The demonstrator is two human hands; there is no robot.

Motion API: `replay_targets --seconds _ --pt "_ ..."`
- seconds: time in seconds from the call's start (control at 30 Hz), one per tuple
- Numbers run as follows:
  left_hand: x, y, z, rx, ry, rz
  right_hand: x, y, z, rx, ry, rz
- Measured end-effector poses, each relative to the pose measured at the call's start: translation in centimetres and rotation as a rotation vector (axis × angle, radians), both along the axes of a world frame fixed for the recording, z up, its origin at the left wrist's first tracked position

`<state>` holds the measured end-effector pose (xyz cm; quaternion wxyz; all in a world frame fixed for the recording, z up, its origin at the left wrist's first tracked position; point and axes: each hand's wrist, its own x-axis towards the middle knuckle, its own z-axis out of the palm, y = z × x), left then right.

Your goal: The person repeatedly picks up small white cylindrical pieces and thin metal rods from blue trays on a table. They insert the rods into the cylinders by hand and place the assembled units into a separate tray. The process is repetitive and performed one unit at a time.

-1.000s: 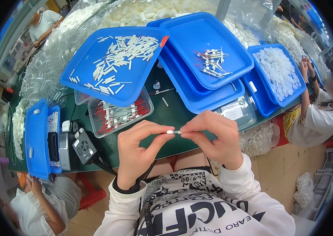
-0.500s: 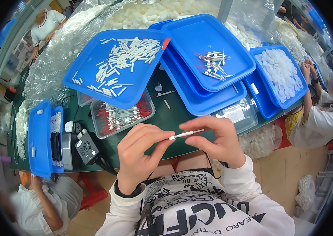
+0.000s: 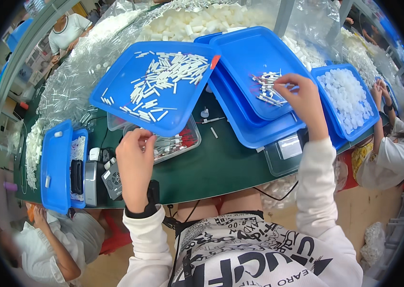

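My left hand (image 3: pixel 136 155) is at the clear plastic box (image 3: pixel 198 139), which holds many thin parts with white bodies and red ends. Its fingertips are pinched together at the box's left side; whatever they hold is hidden. Over the upper blue tray (image 3: pixel 240 52) on the right, my right hand (image 3: pixel 304 103) has thumb and forefinger closed beside a small pile of white stick parts with thin rods (image 3: pixel 268 91). I cannot make out what is between those fingers. A blue tray (image 3: pixel 111 76) of short white tubes (image 3: pixel 163 76) overhangs the clear box.
More blue trays (image 3: pixel 245 136) lie under the right one. Farther right stands a tray of translucent white pieces (image 3: pixel 345 98). A grey-black device (image 3: pixel 112 182) and cables sit left. A loose white tube (image 3: pixel 214 132) lies on the green table (image 3: pixel 202 174). Co-workers sit at both sides.
My hands have parted from in front of me, where they held a thin white stick part between them. The left went to the clear box, the right to the upper blue tray.
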<state>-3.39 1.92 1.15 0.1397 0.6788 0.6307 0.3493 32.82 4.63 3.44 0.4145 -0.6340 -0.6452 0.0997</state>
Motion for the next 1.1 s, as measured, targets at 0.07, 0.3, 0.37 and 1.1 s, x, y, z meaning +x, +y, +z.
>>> replay_targets --seconds 0.07,0.3,0.37,1.1 --pt "0.4 0.6 -0.3 -0.044 0.010 0.015 2.0 2.5 -1.1 -0.040 -0.208 -0.049" --pt "1.0 1.4 -2.0 0.061 0.230 -0.007 -2.2 4.9 -0.4 0.178 -0.356 -0.138" --pt "1.1 1.2 -2.2 0.083 0.221 -0.001 -7.3 4.6 1.5 0.245 -0.266 0.104" --pt "-1.7 -5.7 2.2 -0.022 -0.322 0.052 -23.0 10.1 -3.6 -0.017 -0.365 0.501"
